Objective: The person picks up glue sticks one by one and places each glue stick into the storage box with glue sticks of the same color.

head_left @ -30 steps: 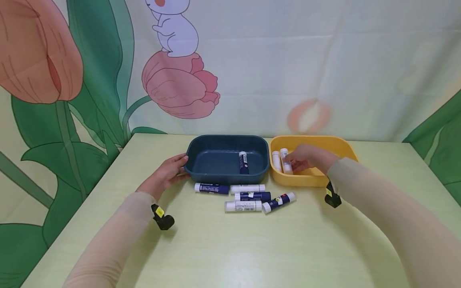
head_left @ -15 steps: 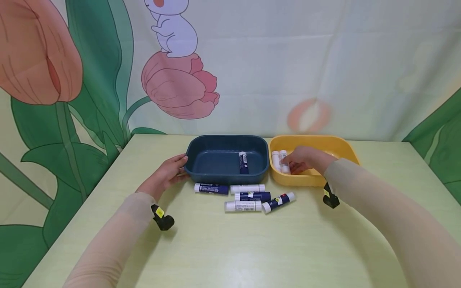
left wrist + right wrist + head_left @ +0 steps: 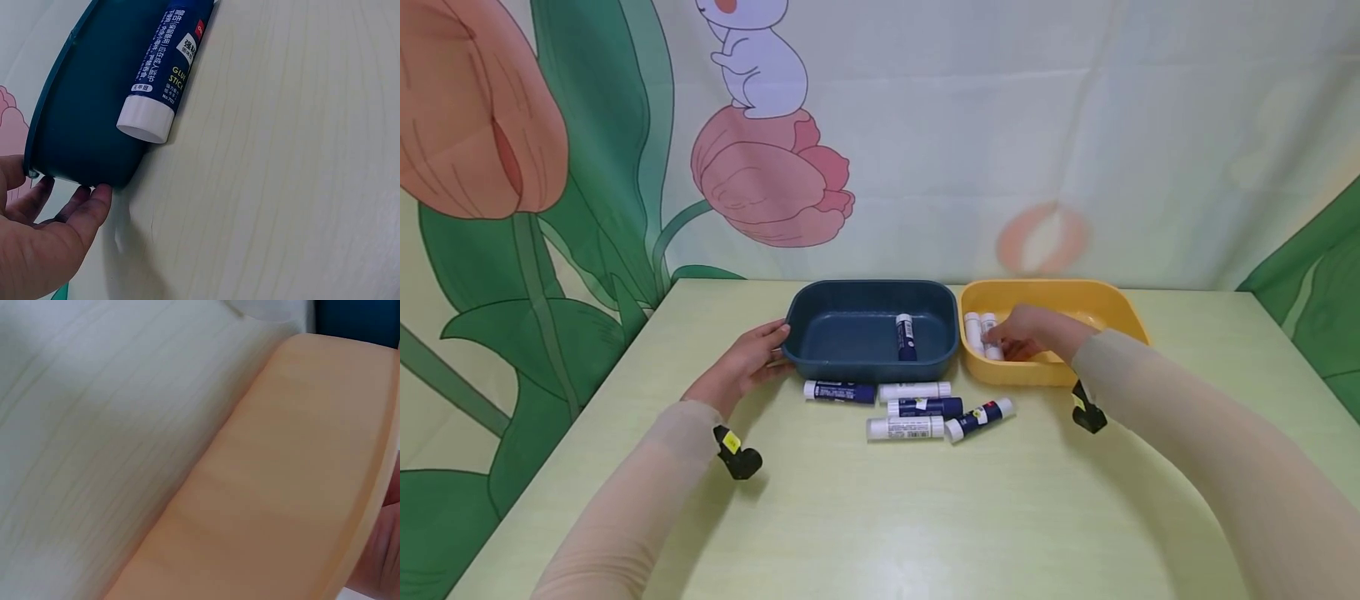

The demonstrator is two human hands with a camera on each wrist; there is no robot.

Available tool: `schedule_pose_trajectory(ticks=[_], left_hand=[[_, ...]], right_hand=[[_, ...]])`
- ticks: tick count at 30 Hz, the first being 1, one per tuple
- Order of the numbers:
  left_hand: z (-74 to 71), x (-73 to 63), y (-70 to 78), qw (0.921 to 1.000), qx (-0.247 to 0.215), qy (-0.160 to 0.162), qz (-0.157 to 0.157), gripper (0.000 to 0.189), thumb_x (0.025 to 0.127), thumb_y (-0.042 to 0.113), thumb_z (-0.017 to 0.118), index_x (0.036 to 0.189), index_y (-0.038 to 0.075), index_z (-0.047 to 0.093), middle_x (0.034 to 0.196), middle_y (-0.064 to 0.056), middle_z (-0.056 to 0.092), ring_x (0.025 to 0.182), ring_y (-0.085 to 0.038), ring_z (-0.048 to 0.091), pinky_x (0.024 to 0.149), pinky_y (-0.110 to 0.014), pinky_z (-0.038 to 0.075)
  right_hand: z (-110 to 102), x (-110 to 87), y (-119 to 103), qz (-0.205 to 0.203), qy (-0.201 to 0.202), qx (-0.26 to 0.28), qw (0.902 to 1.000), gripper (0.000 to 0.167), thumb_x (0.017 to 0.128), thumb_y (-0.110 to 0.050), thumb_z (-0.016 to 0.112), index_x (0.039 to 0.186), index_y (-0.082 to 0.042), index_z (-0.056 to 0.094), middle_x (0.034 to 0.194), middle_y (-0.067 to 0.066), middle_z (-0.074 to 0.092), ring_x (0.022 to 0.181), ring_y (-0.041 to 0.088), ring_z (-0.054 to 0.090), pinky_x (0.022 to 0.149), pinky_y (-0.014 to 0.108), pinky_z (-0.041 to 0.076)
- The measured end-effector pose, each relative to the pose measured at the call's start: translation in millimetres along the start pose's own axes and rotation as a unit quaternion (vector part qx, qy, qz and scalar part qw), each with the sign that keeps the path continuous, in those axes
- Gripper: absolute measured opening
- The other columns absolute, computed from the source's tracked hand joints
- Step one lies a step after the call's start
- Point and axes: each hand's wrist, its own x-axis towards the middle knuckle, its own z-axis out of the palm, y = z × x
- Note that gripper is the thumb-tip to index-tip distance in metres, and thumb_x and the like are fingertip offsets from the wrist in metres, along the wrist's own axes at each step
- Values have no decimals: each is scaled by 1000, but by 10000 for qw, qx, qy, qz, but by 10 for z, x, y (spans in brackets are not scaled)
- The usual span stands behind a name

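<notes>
Backdrop (image 3: 925,150), printed with tulips and a white animal figure, hung behind all; desk (image 3: 880,517), pale, wood-grained; two sleeves (image 3: 1210,450), beige, reaching in from either side; blue bin (image 3: 872,372), oblong, at the far part of the desk; yellow bin (image 3: 1015,373), similar in form, just beside it on the right; left hand (image 3: 745,362), gripping the left end of the blue bin, digits at its rim and outer wall; right hand (image 3: 1037,329), inside the yellow bin, fingers curled, pinching an inner white glue stick (image 3: 989,322); outer white glue stick (image 3: 973,333), alongside that one; navy glue stick (image 3: 906,337), white-capped, in the right part of the blue bin; five loose glue sticks (image 3: 906,428), three navy and two white, in front of the bins, four lying roughly crosswise and the rightmost navy one angled; two black wrist devices (image 3: 741,461), yellow-labelled, one at each cuff.
</notes>
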Motion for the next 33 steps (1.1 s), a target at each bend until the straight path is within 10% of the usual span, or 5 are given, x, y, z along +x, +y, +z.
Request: schedule_pose_trajectory(ticks=[10,19,26,33], left_hand=[[1,-16,-15,10000,11,-4,21,57,113,26,31,165,9,15,168,-22,25,152,-33,34,126,-49,32],[-3,6,0,10000,21,2,-22,57,113,28,31,165,10,15,169,-21,24,154,-34,31,126,-48,32],[-2,23,-1,10000,30,25,-36,57,113,27,32,165,10,15,169,-21,25,152,-33,33,126,-48,33],[-2,7,12,10000,14,40,-26,58,113,27,32,165,10,14,170,-20,23,154,-34,30,127,-48,32]], right_hand=[[-7,-66,-9,2,-133,125,9998,52,108,-29,53,144,7,47,125,20,60,101,23,61,97,25,58],[-20,-137,37,-484,91,-739,9960,45,106,-28,53,130,9,58,110,16,64,89,19,62,77,20,57],[-38,-381,39,-1585,946,-2140,9592,50,105,-26,53,133,15,56,112,27,70,88,28,68,87,40,60],[21,-778,139,-2650,1672,-1705,9342,42,104,-23,57,130,9,62,121,27,69,110,40,65,100,53,55]])
